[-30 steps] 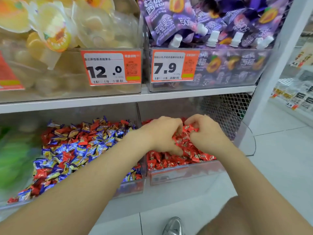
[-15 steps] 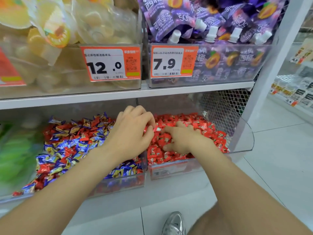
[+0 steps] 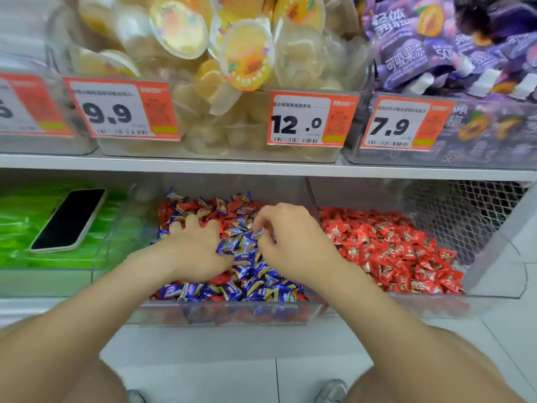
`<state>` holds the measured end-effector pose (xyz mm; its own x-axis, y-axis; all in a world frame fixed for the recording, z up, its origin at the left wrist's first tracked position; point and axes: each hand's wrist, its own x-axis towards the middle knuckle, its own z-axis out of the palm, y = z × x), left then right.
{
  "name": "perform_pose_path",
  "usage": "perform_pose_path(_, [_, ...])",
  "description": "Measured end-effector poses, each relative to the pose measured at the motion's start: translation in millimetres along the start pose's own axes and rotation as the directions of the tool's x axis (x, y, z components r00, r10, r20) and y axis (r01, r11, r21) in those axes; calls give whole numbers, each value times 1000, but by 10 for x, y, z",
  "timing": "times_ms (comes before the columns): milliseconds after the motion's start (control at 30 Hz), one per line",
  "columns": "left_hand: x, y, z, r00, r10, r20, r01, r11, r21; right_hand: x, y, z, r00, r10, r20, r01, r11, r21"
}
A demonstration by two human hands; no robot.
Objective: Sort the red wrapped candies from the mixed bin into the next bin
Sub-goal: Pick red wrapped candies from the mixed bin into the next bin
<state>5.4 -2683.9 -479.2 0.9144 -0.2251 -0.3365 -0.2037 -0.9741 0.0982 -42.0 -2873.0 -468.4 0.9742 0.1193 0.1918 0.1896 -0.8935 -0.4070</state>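
I see left hand (image 3: pixel 197 248) splayed flat on wrapped candies (image 3: pixel 232 289) in mixed bin (image 3: pixel 226 314); right hand (image 3: pixel 290 245) curled beside it, grip unclear.

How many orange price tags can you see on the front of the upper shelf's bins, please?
4, left to right: a cut-off tag at the picture's left edge, the 9.9 tag, the 12.0 tag and the 7.9 tag. Others may lie beyond the frame.

white shelf (image 3: pixel 203 340), mixed bin (image 3: pixel 226 313), red-candy bin (image 3: pixel 412 307)
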Motion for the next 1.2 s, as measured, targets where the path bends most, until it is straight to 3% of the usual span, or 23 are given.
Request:
perform_pose_path(67, [95,-136,5,991,-128,38,130,990,-45,173,-121,157,996,-12,92,15,999,-36])
perform_pose_path(167, [339,-294,-127,966,-257,37,259,943,-209,494,-205,304,993,-3,119,18,992,-123])
perform_pose_path(333, [672,-376,-274,984,-179,2,145,789,-597,991,-167,539,979,131,153,-98,973,-207])
perform_pose_path(467, [909,-392,-249,964,-267,-14,157,610,-777,1219,-126,759,952,220,214,-214,975,-52])
perform_pose_path(567, [982,-345,-274,952,-307,7,189,567,-802,1331,-148,870,929,265,257,-275,961,4])
perform_pose_path(700, [953,-345,-248,971,-238,6,174,692,-700,1491,-139,936,899,268,346,-313,946,82])
perform_pose_path(900, [1045,-447,-28,986,-158,54,130,528,-840,1412,-276,729,865,221,450,-357,902,244])
perform_pose_path(1033, [904,-375,61,989,-136,52,110,469,-876,1191,-336,577,706,220,674,-495,833,247])
perform_pose_path(1067, [857,-364,52,988,-144,57,118,465,-877,1152,-321,567,698,218,682,-508,822,258])
perform_pose_path(1133, [793,-356,-11,990,-125,71,117,410,-904,1090,-287,523,724,210,657,-506,809,299])
perform_pose_path(1200, [733,-386,-60,996,-58,61,76,316,-946,1056,-249,520,821,178,542,-437,808,396])
